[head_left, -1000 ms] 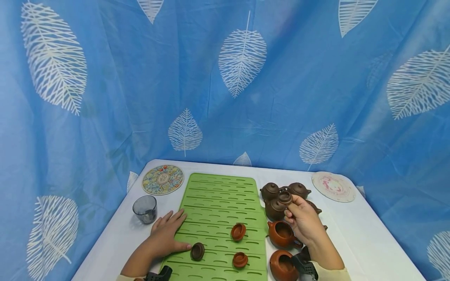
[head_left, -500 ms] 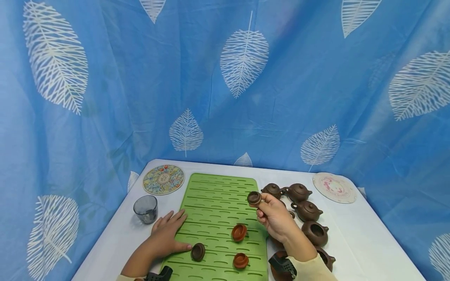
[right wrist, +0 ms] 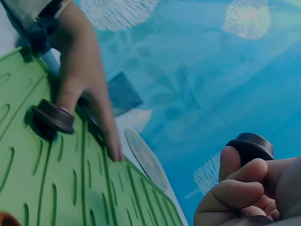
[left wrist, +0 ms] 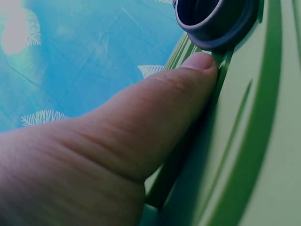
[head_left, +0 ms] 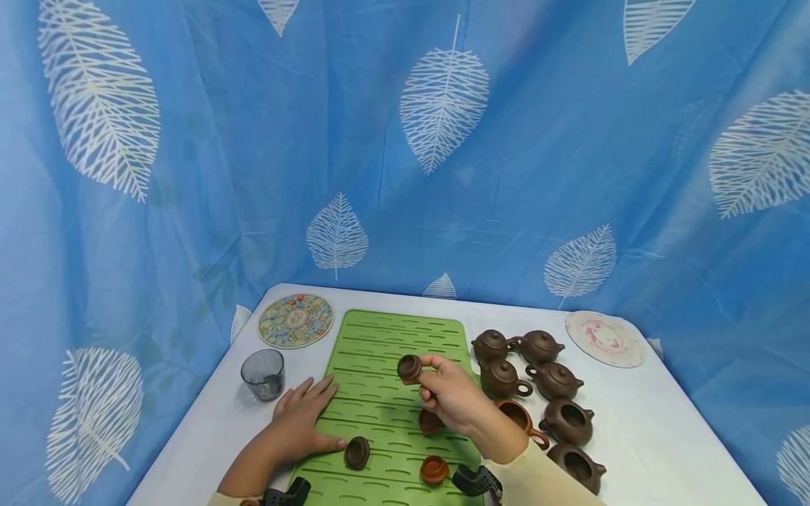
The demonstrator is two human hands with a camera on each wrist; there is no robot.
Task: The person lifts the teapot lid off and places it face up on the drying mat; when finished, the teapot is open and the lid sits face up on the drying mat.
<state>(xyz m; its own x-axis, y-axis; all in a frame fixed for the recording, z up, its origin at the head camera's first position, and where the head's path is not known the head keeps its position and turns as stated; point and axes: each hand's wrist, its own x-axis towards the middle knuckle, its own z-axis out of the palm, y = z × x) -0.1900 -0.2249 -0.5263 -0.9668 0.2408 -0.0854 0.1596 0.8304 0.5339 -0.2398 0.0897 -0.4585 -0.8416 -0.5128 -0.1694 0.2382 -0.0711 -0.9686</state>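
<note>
My right hand (head_left: pixel 451 395) pinches a dark brown teapot lid (head_left: pixel 409 368) by its knob, hollow side up, above the green mat (head_left: pixel 405 334). In the right wrist view the held lid (right wrist: pixel 250 147) sits over curled fingers. Spread on the mat's left edge is my left hand (head_left: pixel 304 425), fingers fairly straight. Its thumb tip lies against or very near a second dark lid (head_left: pixel 357 453), also hollow side up; the left wrist view shows thumb (left wrist: pixel 188 80) and lid (left wrist: pixel 214 23) close together. Two reddish lids (head_left: pixel 434 469) lie on the mat, one partly behind my right hand.
Several lidded dark teapots (head_left: pixel 555 381) stand right of the mat. Nearer are two lidless dark teapots (head_left: pixel 568 422) and a lidless reddish one (head_left: pixel 514 413), partly behind my right arm. A grey glass (head_left: pixel 263 374) and patterned disc (head_left: pixel 296 321) are at left, a pale disc (head_left: pixel 605 339) at far right.
My right hand has carried the dark lid leftward from over the teapots to above the mat. More teapots show at right, while one reddish teapot is now hidden. The left hand stays put.
</note>
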